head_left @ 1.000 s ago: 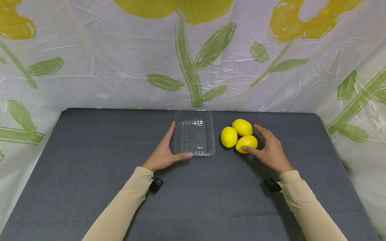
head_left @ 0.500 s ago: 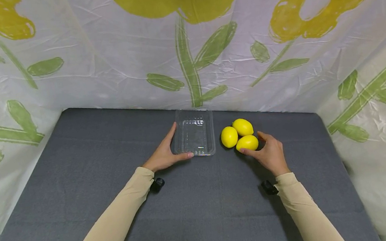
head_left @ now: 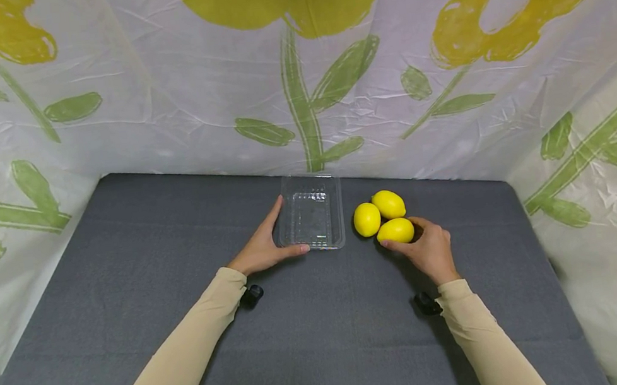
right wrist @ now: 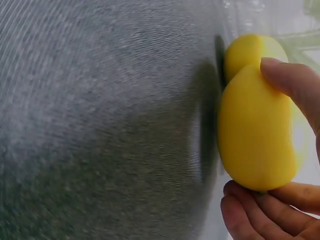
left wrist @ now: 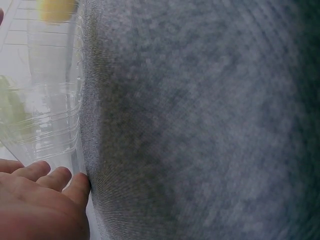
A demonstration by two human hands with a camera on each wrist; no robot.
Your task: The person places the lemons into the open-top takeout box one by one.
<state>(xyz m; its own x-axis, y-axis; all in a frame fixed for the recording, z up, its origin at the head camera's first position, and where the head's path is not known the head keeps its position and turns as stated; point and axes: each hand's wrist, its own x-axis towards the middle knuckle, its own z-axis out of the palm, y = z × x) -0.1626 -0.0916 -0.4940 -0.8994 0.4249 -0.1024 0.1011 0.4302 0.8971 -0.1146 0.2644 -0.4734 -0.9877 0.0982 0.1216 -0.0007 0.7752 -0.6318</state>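
Note:
A clear plastic tray (head_left: pixel 312 216) lies on the grey table (head_left: pixel 149 249) near the back wall. My left hand (head_left: pixel 265 246) holds its near left corner, fingers along the left side and thumb along the front edge; the tray's ribbed wall (left wrist: pixel 50 125) shows beside my left hand (left wrist: pixel 40 200) in the left wrist view. Three yellow lemons sit right of the tray: one at the left (head_left: pixel 367 219), one behind (head_left: pixel 388 203), and the nearest lemon (head_left: pixel 395 231). My right hand (head_left: pixel 427 245) grips that nearest lemon (right wrist: pixel 255 135), thumb and fingers curled round it.
Wrinkled sheeting printed with yellow flowers and green leaves (head_left: pixel 295 79) walls in the table at the back and both sides. Small black wrist cameras (head_left: pixel 250 295) sit at both cuffs. Bare grey cloth stretches toward me and to the left.
My right hand moved in from beside the nearest lemon and its fingers closed round it. The left hand and tray have not moved.

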